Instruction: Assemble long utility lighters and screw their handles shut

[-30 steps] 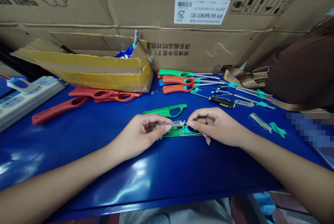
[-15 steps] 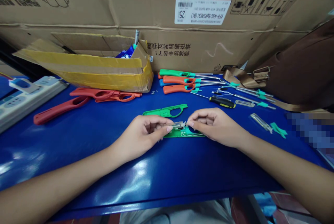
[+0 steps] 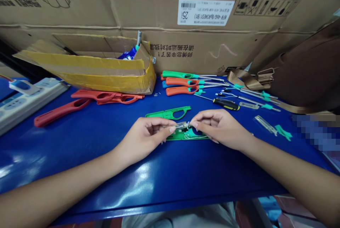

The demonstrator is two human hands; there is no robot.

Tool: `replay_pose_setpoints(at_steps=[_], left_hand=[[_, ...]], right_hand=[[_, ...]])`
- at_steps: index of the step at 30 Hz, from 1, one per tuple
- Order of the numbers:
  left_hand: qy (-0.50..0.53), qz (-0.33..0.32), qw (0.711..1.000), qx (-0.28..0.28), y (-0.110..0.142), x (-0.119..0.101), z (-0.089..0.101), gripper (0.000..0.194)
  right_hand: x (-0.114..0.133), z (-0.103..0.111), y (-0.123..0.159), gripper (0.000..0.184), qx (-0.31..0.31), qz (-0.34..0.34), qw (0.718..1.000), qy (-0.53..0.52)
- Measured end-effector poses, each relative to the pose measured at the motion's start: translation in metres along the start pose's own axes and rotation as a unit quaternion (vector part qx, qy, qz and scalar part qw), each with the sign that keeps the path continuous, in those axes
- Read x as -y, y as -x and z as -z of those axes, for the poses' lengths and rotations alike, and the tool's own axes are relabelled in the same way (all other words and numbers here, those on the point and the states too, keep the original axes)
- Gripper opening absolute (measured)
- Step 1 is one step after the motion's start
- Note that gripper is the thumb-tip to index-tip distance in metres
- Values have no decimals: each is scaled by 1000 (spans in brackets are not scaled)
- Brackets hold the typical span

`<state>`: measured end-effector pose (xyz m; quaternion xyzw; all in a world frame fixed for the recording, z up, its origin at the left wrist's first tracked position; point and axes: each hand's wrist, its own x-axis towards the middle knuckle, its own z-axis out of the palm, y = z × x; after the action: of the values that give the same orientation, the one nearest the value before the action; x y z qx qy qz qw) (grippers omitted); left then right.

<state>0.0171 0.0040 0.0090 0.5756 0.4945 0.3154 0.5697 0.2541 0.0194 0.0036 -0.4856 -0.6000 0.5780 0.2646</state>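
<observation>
Between thumb and fingers, my left hand (image 3: pixel 146 136) pinches a clear lighter fuel tank (image 3: pixel 181 126). My right hand (image 3: pixel 219 127) is closed at the tank's right end, its fingertips at a small whitish fitting there; whether they grip it or something finer is too small to tell. Directly below both hands lies a green lighter half-shell (image 3: pixel 176 136) with white wire and a teal part inside, its ends partly hidden by my fingers. Just beyond my hands, the other green half-shell (image 3: pixel 170 113) rests on the blue table (image 3: pixel 148 175).
Several assembled lighters (image 3: pixel 183 81) lie behind, near a yellow-black screwdriver (image 3: pixel 227 103) and metal lighter tubes (image 3: pixel 255 100). Another clear tank (image 3: pixel 265 124) is at right. Red shells (image 3: pixel 63 111) lie left, before a taped carton (image 3: pixel 106 70). A power strip (image 3: pixel 29 97) sits far left.
The clear tank and the fingertips at its right end have shifted up very slightly. Both hands keep nearly the same pose, and everything else on the table stays in place.
</observation>
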Motion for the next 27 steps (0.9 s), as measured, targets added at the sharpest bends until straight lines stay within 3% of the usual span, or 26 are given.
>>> replay_pose_setpoints(at_steps=[6,15,27], left_hand=[[6,12,1000,-15,1,1,-3,31],[-1,-25,999,-26,2,4,-6,30],[-16,-29,999,-16,1,6,-6,31]], right_hand=[[0,-1,-1,34,-13,21,1000,15],[1,-1,-2,37,-22,37,999,22],[1,-3,-1,35,-21,30,999,17]])
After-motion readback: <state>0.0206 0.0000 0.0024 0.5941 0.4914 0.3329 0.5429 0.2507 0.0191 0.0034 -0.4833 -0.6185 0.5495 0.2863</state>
